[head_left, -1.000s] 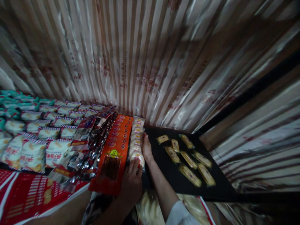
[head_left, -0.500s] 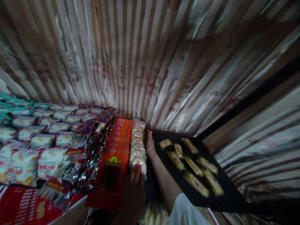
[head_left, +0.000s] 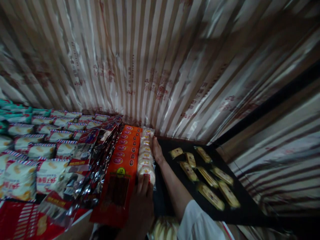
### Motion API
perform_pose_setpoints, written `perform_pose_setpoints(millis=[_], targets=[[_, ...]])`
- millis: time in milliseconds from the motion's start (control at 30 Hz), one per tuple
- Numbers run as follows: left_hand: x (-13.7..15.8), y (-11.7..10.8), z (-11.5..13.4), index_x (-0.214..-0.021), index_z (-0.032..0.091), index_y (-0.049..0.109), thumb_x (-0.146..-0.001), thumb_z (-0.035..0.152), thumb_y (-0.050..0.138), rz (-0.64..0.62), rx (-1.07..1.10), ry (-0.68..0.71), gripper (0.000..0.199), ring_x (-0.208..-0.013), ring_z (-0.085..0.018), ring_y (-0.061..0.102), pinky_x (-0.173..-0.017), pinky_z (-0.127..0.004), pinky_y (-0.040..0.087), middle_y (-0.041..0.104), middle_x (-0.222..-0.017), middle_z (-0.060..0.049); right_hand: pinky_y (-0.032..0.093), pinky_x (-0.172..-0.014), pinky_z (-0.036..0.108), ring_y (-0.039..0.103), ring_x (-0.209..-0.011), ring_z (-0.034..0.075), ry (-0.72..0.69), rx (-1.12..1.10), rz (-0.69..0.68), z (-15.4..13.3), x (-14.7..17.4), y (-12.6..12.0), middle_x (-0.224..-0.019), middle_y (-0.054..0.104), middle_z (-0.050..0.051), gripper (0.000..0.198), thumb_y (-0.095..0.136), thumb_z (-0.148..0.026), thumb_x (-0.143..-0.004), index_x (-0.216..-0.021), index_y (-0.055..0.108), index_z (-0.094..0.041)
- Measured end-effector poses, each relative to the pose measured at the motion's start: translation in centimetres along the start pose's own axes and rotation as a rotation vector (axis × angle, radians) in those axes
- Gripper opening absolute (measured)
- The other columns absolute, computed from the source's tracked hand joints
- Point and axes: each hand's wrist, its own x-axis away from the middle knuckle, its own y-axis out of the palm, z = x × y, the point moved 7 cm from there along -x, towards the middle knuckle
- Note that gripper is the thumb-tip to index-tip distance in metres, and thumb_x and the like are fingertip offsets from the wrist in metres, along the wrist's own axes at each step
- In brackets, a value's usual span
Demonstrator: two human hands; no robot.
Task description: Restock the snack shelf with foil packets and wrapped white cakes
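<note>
white packs [head_left: 146, 158]: a slim row in clear wrap, running back toward the striped sheet [head_left: 140, 66], just beside the orange packs [head_left: 127, 146]; cannot tell whether the two rows touch.
left hand [head_left: 142, 201]: at the near end of the white row, fingers close together, tips on the front pack, not seen to curl round it; thumb hidden.
right hand [head_left: 157, 150]: laid along the row's right side toward the far end, fingers fairly straight, bracing rather than grasping, it seems; finger contact partly hidden.
step in hand: probably squaring up the white row, from front and side at once.
next move: seems to call for light, even pressure, so the packs stay in line without tipping or creasing.
black shelf [head_left: 242, 213]: carries loose yellow packs [head_left: 208, 176] at odd angles, clear of the right hand.
</note>
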Motion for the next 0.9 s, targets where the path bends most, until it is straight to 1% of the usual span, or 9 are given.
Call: perform_pose_setpoints(millis=[100, 200, 333, 400, 500, 600, 767, 833, 900], targets=[[-0.1, -0.2, 0.1, -0.129, 0.014, 0.048, -0.079, 0.012, 0.048, -0.050, 0.017, 0.008, 0.050, -0.130, -0.032, 0.039, -0.095, -0.046, 0.047, 0.039, -0.143, -0.014, 0.033, -0.106, 0.038, 0.046, -0.124, 0.024, 0.021, 0.025, -0.011, 0.0, 0.4, -0.4, -0.133, 0.054, 0.006, 0.072, 0.042, -0.070, -0.077, -0.126, 0.055, -0.019], [-0.1, -0.4, 0.1, -0.128, 0.011, 0.050, -0.080, 0.011, 0.046, -0.059, 0.014, -0.002, 0.048, -0.128, -0.031, 0.042, -0.095, -0.044, 0.047, 0.042, -0.141, -0.015, 0.028, -0.109, 0.038, 0.043, -0.126, 0.024, 0.002, 0.114, 0.092, -0.5, 1.7, -2.0, -0.134, 0.052, 0.009, 0.069, 0.043, -0.067, -0.078, -0.124, 0.056, -0.017], [0.1, -2.0, 0.9, -0.123, 0.009, 0.053, -0.082, 0.008, 0.042, 0.116, 0.011, 0.053, 0.043, -0.131, -0.027, 0.038, -0.100, -0.041, 0.044, 0.046, -0.138, -0.015, 0.030, -0.107, 0.038, 0.047, -0.121, 0.023, -0.059, 0.197, 0.149, -1.6, 5.1, -3.9, -0.128, 0.056, 0.011, 0.060, 0.042, -0.061, -0.082, -0.116, 0.061, -0.016], [0.7, -3.2, 1.5, -0.119, 0.008, 0.056, -0.083, 0.007, 0.039, 0.203, 0.021, 0.088, 0.039, -0.132, -0.026, 0.037, -0.102, -0.039, 0.043, 0.049, -0.136, -0.015, 0.031, -0.106, 0.039, 0.049, -0.118, 0.023, -0.097, 0.207, 0.160, -2.1, 7.4, -4.8, -0.124, 0.058, 0.011, 0.056, 0.042, -0.058, -0.083, -0.113, 0.062, -0.015], [2.1, -5.0, 2.4, -0.110, 0.009, 0.060, -0.084, 0.009, 0.037, 0.277, 0.065, 0.111, 0.035, -0.126, -0.026, 0.045, -0.099, -0.038, 0.046, 0.057, -0.126, -0.016, 0.036, -0.102, 0.041, 0.051, -0.114, 0.023, -0.132, 0.185, 0.168, -2.5, 11.4, -6.1, -0.121, 0.059, 0.011, 0.050, 0.045, -0.054, -0.083, -0.111, 0.062, -0.017], [4.1, -7.1, 3.1, -0.101, 0.011, 0.061, -0.086, 0.011, 0.032, 0.271, 0.155, 0.094, 0.033, -0.117, -0.024, 0.053, -0.094, -0.037, 0.049, 0.062, -0.116, -0.015, 0.040, -0.098, 0.043, 0.053, -0.110, 0.024, -0.135, 0.164, 0.164, -2.4, 15.7, -7.2, -0.118, 0.060, 0.010, 0.044, 0.048, -0.051, -0.083, -0.108, 0.063, -0.019], [8.3, -10.4, 3.7, -0.086, 0.016, 0.058, -0.090, 0.017, 0.028, 0.242, 0.313, 0.015, 0.030, -0.100, -0.020, 0.058, -0.086, -0.036, 0.051, 0.064, -0.099, -0.012, 0.042, -0.095, 0.045, 0.056, -0.106, 0.025, -0.140, 0.186, 0.129, -2.4, 23.2, -8.3, -0.112, 0.063, 0.011, 0.039, 0.052, -0.049, -0.081, -0.103, 0.065, -0.020], [10.3, -10.9, 3.7, -0.081, 0.017, 0.057, -0.090, 0.017, 0.028, 0.227, 0.344, -0.054, 0.031, -0.094, -0.019, 0.058, -0.082, -0.035, 0.052, 0.063, -0.095, -0.011, 0.042, -0.096, 0.045, 0.057, -0.106, 0.025, -0.114, 0.199, 0.122, -2.4, 26.2, -8.7, -0.111, 0.064, 0.011, 0.038, 0.053, -0.049, -0.080, -0.102, 0.066, -0.020], [12.6, -10.9, 3.7, -0.075, 0.017, 0.056, -0.088, 0.015, 0.027, 0.206, 0.345, -0.125, 0.032, -0.091, -0.019, 0.058, -0.081, -0.034, 0.051, 0.062, -0.092, -0.010, 0.043, -0.094, 0.044, 0.057, -0.105, 0.025, -0.078, 0.190, 0.126, -2.3, 29.2, -9.1, -0.110, 0.065, 0.011, 0.039, 0.053, -0.050, -0.080, -0.101, 0.067, -0.021]])
